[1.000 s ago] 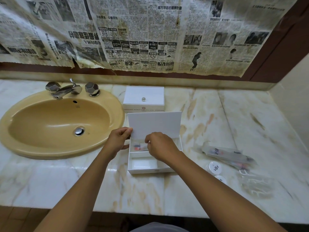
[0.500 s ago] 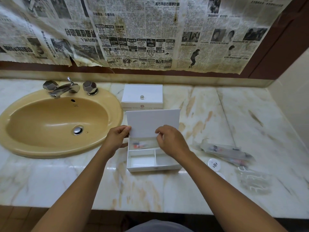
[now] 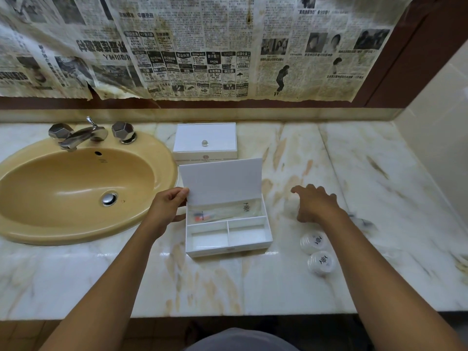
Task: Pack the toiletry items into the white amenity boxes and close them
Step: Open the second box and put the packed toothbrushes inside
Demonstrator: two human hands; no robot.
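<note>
head: right hand [image 3: 314, 205] has left the open amenity box [image 3: 229, 231] and now hovers right of it, fingers loosely spread, holding nothing | left hand [image 3: 168, 207] pinches the raised lid [image 3: 222, 182] edge | toothbrush packet [image 3: 222, 211] in rear compartment | two round caps [image 3: 316, 252] on marble counter [image 3: 253, 287]

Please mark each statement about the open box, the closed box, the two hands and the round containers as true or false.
1. The left hand holds the lid of the open box. True.
2. The right hand is inside the open box. False: it is over the counter, right of the box.
3. Both front compartments hold items. False: they look empty.
4. The closed box stands behind the open one. True.
5. Two round containers lie right of the open box. True.
</note>
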